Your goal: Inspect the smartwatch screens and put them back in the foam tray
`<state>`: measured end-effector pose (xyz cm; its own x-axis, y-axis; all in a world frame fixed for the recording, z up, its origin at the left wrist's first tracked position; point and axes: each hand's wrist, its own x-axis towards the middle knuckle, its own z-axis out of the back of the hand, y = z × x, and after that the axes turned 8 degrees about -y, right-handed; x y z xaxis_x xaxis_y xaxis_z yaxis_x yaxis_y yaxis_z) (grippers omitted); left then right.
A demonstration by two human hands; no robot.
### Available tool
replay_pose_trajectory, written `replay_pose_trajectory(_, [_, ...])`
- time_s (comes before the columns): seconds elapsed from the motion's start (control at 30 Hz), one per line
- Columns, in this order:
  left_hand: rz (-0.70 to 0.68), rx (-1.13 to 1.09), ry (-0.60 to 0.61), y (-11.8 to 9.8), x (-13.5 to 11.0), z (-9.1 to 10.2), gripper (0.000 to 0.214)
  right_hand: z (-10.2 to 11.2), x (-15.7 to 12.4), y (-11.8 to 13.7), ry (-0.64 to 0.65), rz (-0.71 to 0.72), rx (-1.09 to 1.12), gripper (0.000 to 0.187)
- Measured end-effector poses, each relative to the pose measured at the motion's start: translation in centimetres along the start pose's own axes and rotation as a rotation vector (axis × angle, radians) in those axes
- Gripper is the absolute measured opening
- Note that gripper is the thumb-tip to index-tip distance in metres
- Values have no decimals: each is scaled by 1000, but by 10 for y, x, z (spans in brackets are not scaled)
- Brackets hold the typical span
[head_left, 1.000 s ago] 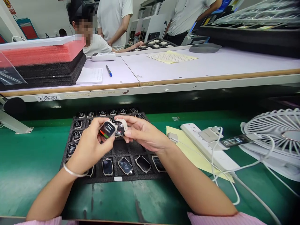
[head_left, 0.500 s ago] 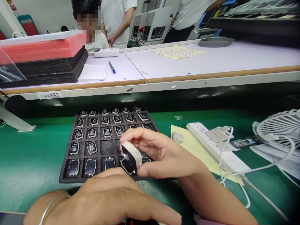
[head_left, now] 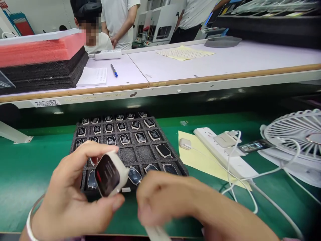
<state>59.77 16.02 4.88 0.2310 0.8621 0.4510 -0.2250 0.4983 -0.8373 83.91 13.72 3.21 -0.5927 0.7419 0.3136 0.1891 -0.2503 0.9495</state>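
Note:
In the head view, my left hand (head_left: pixel 82 190) pinches a smartwatch (head_left: pixel 107 175) by its pale case, between thumb and fingers. Its dark screen is tilted and shows faint text and some red. To the right, my right hand (head_left: pixel 160 197) is closed and smeared by motion. A blurred pale strip (head_left: pixel 156 233) sticks out below its fingers; its kind is unclear. Behind both hands lies a black foam tray (head_left: pixel 180 164) holding rows of watches such as one dark-screened watch (head_left: pixel 163 150). Some tray pockets show bare foam, and my left hand hides others.
To the right lie yellow paper (head_left: pixel 185 162), a white power strip (head_left: pixel 225 157) with tangled cables, and a white fan (head_left: pixel 296 140). The raised shelf (head_left: pixel 225 67) carries a pen (head_left: pixel 114 70), a notepad (head_left: pixel 92 77) and stacked foam (head_left: pixel 42 72). Several people are beyond it.
My right hand, which held a watch over the tray, has come down toward the front. My left hand has turned and risen at left, now showing a watch. The view has shifted slightly.

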Motion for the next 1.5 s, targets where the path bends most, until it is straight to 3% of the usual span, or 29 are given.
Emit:
replay_pose_trajectory(0.1, [101,-38,7,14,17,-6,40,8,18,-15,-155,-90,179,51])
replay_pose_trajectory(0.2, [245,-131,63,32,32,-11,34,17,33,-28,-224,-176,385,48])
replay_pose_trajectory(0.43, [388,-279,157,44,41,-18,43,30,50,-45,-379,-204,545,39])
replay_pose_trajectory(1.23, [403,-279,166,38,41,-16,45,39,56,-52,-358,-214,621,36])
replay_pose_trajectory(1.33, [353,-249,276,36,42,-6,43,39,50,-52,-268,-196,630,39])
replay_pose_trajectory(1.43, [219,-249,525,29,42,8,46,29,32,-47,-94,-164,618,49])
replay_pose_trajectory(1.5, [80,-321,719,22,44,14,47,21,19,-39,-100,-94,579,52])
